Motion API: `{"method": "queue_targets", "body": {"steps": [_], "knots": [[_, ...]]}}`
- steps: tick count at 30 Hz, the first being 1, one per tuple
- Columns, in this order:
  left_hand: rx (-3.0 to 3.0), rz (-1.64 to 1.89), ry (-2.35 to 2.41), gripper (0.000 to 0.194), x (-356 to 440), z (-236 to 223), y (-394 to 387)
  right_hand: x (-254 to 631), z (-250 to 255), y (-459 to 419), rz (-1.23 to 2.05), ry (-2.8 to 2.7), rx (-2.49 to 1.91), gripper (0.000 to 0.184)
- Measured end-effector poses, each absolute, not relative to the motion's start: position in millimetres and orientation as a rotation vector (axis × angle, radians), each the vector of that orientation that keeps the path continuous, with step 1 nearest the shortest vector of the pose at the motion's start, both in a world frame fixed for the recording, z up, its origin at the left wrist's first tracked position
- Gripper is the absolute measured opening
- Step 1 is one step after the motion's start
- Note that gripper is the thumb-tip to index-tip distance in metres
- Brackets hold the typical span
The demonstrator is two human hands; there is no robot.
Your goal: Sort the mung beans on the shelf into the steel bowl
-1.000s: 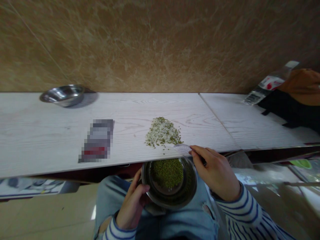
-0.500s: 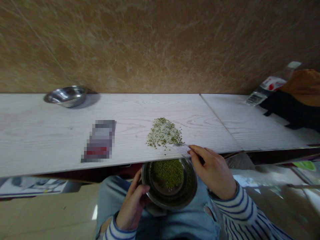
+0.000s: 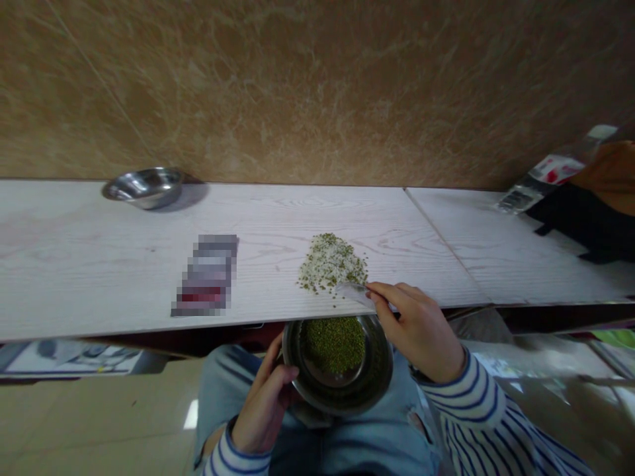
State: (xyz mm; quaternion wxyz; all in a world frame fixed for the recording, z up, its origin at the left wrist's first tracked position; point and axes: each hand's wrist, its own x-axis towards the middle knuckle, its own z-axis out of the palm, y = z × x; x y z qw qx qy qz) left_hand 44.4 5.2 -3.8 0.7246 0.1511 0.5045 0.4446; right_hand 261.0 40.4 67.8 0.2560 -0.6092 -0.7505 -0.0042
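Observation:
Above my lap, just below the counter's front edge, my left hand grips the left rim of a steel bowl, thumb on top. Green mung beans lie inside the bowl. My right hand pinches a thin, clear plastic piece with a rounded end; its exact kind is hard to make out. That piece is at the lower right edge of a pile of white rice grains mixed with mung beans, on the pale wooden counter.
A second steel bowl sits at the back left by the wall. A blurred-out flat item lies left of the pile. On the right, a plastic bottle leans on a black and brown bag.
My right hand and the clear piece have moved slightly left and up along the pile's lower edge. The view has shifted a little, while the left hand keeps holding the bowl.

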Motion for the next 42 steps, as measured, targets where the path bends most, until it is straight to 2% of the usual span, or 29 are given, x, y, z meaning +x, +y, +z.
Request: {"method": "queue_targets", "body": {"steps": [42], "knots": [[0.366,0.99,1.136,0.062,34,-3,2,264,64,54,0.158,-2.192,-1.498,0.025]]}}
